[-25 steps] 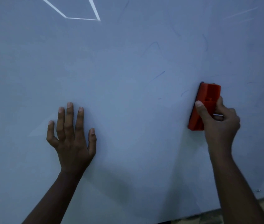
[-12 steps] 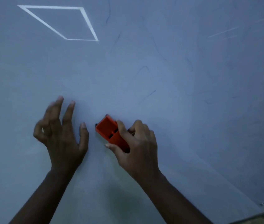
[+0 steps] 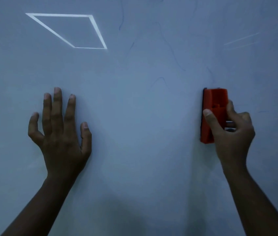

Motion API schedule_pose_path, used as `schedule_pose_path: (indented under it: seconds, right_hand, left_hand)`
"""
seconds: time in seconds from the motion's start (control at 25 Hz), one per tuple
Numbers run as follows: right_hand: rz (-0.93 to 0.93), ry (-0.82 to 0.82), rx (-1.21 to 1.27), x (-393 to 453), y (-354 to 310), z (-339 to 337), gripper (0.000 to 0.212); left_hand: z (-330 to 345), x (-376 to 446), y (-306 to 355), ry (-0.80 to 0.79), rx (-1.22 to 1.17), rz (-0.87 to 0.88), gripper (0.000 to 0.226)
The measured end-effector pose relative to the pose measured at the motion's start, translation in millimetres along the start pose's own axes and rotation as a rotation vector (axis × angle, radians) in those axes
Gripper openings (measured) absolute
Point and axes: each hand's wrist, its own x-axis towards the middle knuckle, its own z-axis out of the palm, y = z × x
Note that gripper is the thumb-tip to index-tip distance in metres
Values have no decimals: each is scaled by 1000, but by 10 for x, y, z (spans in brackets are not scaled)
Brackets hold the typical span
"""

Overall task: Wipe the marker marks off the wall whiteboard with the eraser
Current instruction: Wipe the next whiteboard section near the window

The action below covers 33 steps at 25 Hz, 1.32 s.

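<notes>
Left hand: left hand (image 3: 61,133) rests flat on the whiteboard (image 3: 134,150), fingers straight, spread apart.
Right hand: right hand (image 3: 230,133) grips the upright eraser (image 3: 211,106) against the board.
Left to do: faint marker marks (image 3: 159,80) remain above, apparently unwiped.

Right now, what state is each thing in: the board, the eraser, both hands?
Whiteboard: upright, not yet clean.
Marker marks: faint blue strokes left above and left of the eraser.
Eraser: upright, flat against the board, gripped.
Right hand: fingers and thumb curled round the eraser.
Left hand: fingers spread on the board, holding nothing.
</notes>
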Motion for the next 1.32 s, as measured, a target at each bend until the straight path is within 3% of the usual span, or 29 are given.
schedule_pose_path:
  seconds: [0.2,0.48,0.64,0.8,1.08,1.32]
  right_hand:
    - [10,74,55,141,-336,273,67]
    - [-427,-236,-92,-713,-1118,836,67]
    - [-577,-270,-174,-822,-1136,851,65]
    - [-416,-121,-159,-123,-1146,779,64]
    - [-101,90,-68,656,-432,161,83]
    - [-104,175,-109,883,-778,437,71]
  left_hand:
    - [22,-12,11,-3,4,0,62]
    - [34,-13,-4,-10,19,9,64]
    - [55,-36,-15,-3,31,7,64]
    - [17,-35,-44,15,56,36,63]
    - [-141,337,-129,19,32,43,54]
    - [-145,1334,-240,100,36,130,50]
